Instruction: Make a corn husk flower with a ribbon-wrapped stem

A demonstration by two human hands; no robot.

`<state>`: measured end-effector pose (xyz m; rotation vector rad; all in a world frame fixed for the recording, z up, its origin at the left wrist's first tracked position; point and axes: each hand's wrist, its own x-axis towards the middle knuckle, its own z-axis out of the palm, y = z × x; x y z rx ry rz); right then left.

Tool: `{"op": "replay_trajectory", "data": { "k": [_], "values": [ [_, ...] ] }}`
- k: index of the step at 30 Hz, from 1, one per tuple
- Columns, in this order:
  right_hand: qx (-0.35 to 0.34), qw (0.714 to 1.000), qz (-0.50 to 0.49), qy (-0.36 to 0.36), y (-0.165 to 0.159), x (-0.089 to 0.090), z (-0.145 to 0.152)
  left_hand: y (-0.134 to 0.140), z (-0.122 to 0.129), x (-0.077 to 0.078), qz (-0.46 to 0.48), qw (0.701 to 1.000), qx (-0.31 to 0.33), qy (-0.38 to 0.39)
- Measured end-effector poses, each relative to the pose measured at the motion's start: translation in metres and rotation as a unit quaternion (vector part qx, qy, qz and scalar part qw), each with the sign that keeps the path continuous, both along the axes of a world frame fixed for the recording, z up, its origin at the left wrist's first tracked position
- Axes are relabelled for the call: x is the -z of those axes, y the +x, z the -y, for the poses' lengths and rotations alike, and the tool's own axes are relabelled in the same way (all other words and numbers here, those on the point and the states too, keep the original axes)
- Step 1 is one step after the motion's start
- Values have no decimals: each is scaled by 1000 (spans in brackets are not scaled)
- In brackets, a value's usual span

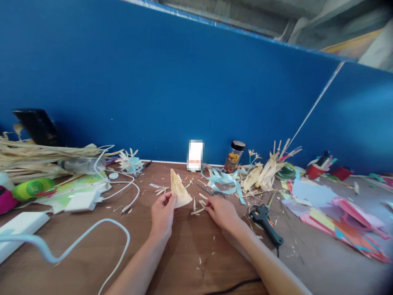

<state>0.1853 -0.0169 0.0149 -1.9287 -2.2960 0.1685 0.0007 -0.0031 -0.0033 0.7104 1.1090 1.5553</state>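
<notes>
Dried corn husk piece, pale and cone-like in outline, is held tip-up over the middle of the desk; whether its curved lower edge touches the wood is unclear. Left hand: fingers clamped on the husk's lower left edge, thumb showing, other fingertips partly hidden. Right hand: to the right of the husk and apart from it, low among husk slivers; its fingertips are bunched, but whether they pinch a sliver or merely rest by one could not be made out. Just behind that hand lies a dark, slim tool, probably scissors, partly covered by it. Hot glue gun lies right of the right forearm, its black cord passing out of sight. Farther back: light blue ribbon in loose loops; black-lidded jar, tilted, label too small to read; husk bundle. A bright upright rectangle near the blue partition is pixelated, contents unreadable. At left, white adapter with cable; a white box is cut off by the frame edge. Coloured paper sheets overlap at right, individual outlines hard to separate.
</notes>
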Motion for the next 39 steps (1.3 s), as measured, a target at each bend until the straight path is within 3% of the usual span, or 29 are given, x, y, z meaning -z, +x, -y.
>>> {"op": "replay_trajectory", "data": {
  "k": [12, 20, 25, 29, 34, 36, 39],
  "values": [
    [12, 999, -7, 39, -1, 0, 5, 0, 0, 0, -24, 1000, 4, -2],
    [3, 999, -34, 1, -1, 3, 6, 0, -1, 5, -18, 1000, 9, 6],
    [11, 995, -97, 35, 1, 6, 5, 1, -1, 6, -26, 1000, 13, 5],
    [23, 964, -257, 63, 1, 3, 3, 5, 2, 6, -24, 999, 30, 5],
    [22, 871, -491, -1, -14, -3, 8, 12, 9, 4, -44, 995, 89, 8],
    [2, 865, -501, -8, -21, -3, 12, 13, 11, 4, -75, 992, 96, 22],
    [-4, 896, -444, 17, -28, 1, 16, 15, 13, 4, -109, 987, 110, 46]
  ]
}}
